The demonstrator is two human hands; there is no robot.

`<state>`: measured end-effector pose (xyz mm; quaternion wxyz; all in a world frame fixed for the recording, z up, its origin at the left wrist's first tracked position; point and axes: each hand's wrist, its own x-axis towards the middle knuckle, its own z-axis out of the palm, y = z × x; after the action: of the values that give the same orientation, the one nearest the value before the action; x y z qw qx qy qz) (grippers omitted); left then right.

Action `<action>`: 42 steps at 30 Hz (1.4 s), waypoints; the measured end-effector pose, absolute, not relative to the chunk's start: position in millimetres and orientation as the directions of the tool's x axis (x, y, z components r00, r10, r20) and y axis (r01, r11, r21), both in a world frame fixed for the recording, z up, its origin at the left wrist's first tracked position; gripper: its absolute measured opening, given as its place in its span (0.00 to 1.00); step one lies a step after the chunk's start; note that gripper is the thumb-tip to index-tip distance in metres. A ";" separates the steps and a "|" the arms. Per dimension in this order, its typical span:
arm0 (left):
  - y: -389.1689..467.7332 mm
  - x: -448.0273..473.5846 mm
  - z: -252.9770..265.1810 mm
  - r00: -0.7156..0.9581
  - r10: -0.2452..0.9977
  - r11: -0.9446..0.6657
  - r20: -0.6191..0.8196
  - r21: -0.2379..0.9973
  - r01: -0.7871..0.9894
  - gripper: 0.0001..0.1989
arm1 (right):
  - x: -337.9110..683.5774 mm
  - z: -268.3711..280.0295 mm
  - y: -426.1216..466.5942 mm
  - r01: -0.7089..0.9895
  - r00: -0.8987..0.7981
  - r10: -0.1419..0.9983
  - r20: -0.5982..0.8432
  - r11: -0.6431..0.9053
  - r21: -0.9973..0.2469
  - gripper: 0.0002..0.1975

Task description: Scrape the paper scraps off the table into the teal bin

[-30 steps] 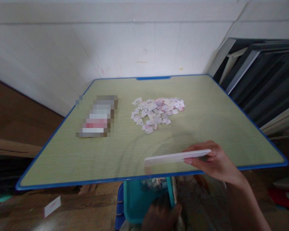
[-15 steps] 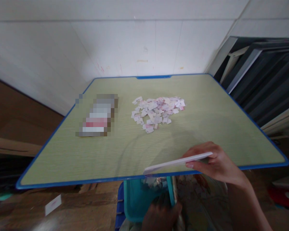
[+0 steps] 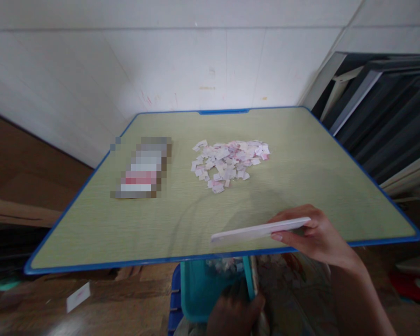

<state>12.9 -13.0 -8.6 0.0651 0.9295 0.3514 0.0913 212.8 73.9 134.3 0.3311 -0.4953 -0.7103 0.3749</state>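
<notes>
My right hand (image 3: 308, 231) pinches a thin white flat board (image 3: 245, 232), seen nearly edge-on, with the thumb below it and the fingers behind. The board is above the table's front edge; from this angle I cannot tell whether it touches the surface. In shadow below the edge, my left hand (image 3: 233, 308) grips the right rim of a teal plastic bin (image 3: 196, 298). Small scraps (image 3: 227, 265) lie inside the bin, partly hidden by the tabletop. On the table, beyond the board, is a loose pile of small pale pink and white paper pieces (image 3: 231, 158).
A pixelated, blurred-out item (image 3: 142, 168) lies on the left of the green blue-edged table (image 3: 126, 228). Dark flat panels (image 3: 388, 102) lean at the right, and a white wall (image 3: 182, 60) stands behind. One paper card (image 3: 78, 297) is on the wooden floor.
The board's left end has risen slightly, so the board lies a little flatter in my right hand. My left hand and the paper pile are almost unchanged.
</notes>
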 end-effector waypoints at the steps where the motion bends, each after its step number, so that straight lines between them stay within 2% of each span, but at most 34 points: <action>1: -12.7 13.1 -8.5 0.739 0.662 -0.748 0.125 0.185 0.638 0.13 | 212.8 134.3 73.6 0.460 -0.288 0.953 0.092 0.222 -0.860 0.06; 5: -11.4 13.5 -5.0 0.747 0.656 -0.751 0.110 0.191 0.632 0.14 | 212.8 134.4 73.0 0.448 -0.303 0.950 0.071 0.208 -0.870 0.05; 15: -11.4 13.0 -2.4 0.744 0.660 -0.747 0.100 0.187 0.638 0.12 | 214.3 136.8 75.8 0.384 -0.401 0.906 0.133 0.298 -0.874 0.05; 20: -10.4 13.9 1.2 0.746 0.660 -0.747 0.089 0.182 0.639 0.11 | 213.9 135.4 74.1 0.463 -0.288 0.948 0.135 0.262 -0.847 0.05; 24: -10.0 13.5 1.8 0.744 0.663 -0.744 0.082 0.181 0.643 0.10 | 213.9 133.7 73.4 0.502 -0.263 0.953 0.147 0.266 -0.823 0.05; 30: -8.6 14.5 0.0 0.742 0.658 -0.752 0.130 0.178 0.635 0.12 | 213.6 133.1 74.2 0.482 -0.198 0.950 0.241 0.309 -0.820 0.04; 36: -10.5 15.3 -6.4 0.718 0.669 -0.743 0.193 0.189 0.642 0.13 | 211.2 133.9 75.0 0.429 -0.158 0.966 0.204 0.253 -0.867 0.08; 38: -11.5 15.8 -11.0 0.704 0.671 -0.741 0.231 0.181 0.647 0.12 | 214.4 132.2 74.6 0.419 -0.118 0.976 0.185 0.218 -0.882 0.09; 40: -12.1 17.1 -17.0 0.681 0.675 -0.734 0.284 0.169 0.657 0.11 | 221.9 131.2 76.0 0.404 0.057 0.971 0.231 0.189 -0.895 0.07; 42: -12.4 19.2 -23.6 0.656 0.668 -0.733 0.351 0.160 0.661 0.10 | 233.0 134.4 82.2 0.325 0.221 0.957 0.189 0.110 -0.939 0.08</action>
<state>19.2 -12.4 -23.6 0.0091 0.9099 0.3651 0.1965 233.0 82.2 134.4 0.5111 -0.5911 -0.5421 0.3088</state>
